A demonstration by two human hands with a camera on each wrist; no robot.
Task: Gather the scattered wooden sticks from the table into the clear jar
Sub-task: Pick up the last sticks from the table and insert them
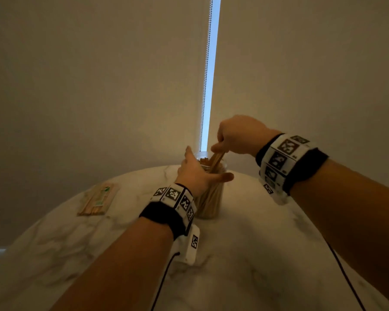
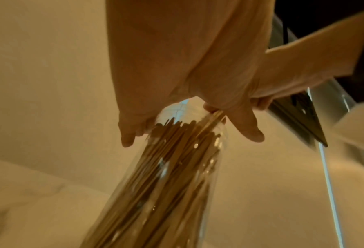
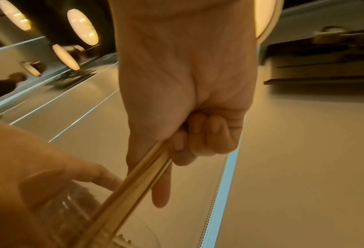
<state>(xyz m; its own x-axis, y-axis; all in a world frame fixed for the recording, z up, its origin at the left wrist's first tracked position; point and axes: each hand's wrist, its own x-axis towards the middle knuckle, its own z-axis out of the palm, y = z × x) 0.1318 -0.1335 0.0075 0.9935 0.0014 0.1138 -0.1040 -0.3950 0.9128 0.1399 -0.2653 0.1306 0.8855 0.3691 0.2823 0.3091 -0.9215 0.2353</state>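
A tall clear jar [image 1: 210,198] [image 2: 166,193] packed with wooden sticks stands at the far middle of the marble table [image 1: 245,243]. My left hand [image 1: 197,173] [image 2: 176,83] grips the jar near its rim, thumb on the near side. Above the mouth, my right hand [image 1: 234,138] [image 3: 187,117] pinches a small bundle of wooden sticks [image 1: 217,159] [image 3: 134,184], whose lower ends reach into the jar's opening. The jar's mouth [image 3: 81,209] shows blurred in the right wrist view.
A flat packet of wooden sticks [image 1: 98,199] lies at the table's far left. A closed blind with a bead chain [image 1: 206,75] hangs just behind the jar. The table's round edge curves away on both sides.
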